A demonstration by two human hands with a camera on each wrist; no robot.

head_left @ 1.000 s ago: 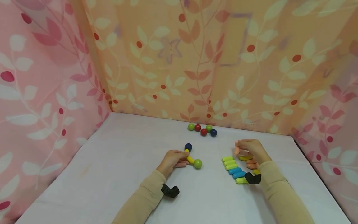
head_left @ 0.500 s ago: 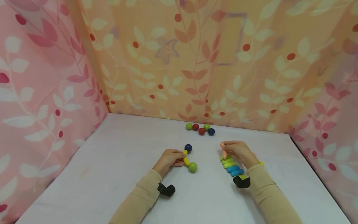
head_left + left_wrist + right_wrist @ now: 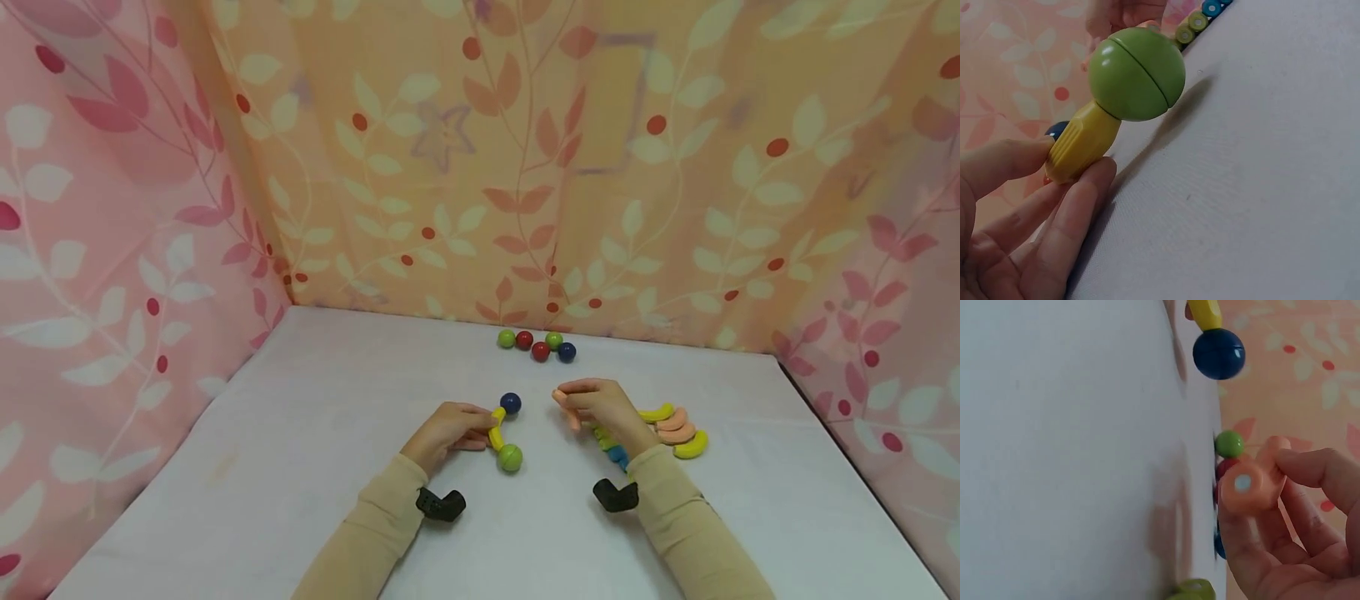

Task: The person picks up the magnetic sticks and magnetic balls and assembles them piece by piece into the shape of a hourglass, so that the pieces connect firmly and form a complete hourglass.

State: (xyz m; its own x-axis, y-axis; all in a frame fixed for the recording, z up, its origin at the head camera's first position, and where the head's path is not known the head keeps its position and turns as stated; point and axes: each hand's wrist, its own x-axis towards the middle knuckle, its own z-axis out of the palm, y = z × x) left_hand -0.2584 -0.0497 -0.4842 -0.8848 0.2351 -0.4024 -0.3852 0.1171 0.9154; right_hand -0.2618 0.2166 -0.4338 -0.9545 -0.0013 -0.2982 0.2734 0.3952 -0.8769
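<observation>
Right hand point(image 3: 600, 408) pinches orange rod point(image 3: 1249, 481), just right of blue ball point(image 3: 511, 403); left hand point(image 3: 444, 430) grips yellow rod point(image 3: 496, 433).

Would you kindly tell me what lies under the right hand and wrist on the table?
A row of straight pieces, green then blue, runs under the right hand. The sleeve covers the rest, so its full length cannot be seen.

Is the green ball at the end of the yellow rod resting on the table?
No, in the left wrist view the green ball is lifted above the white table, its shadow lying apart, while the left hand pinches the yellow rod.
</observation>
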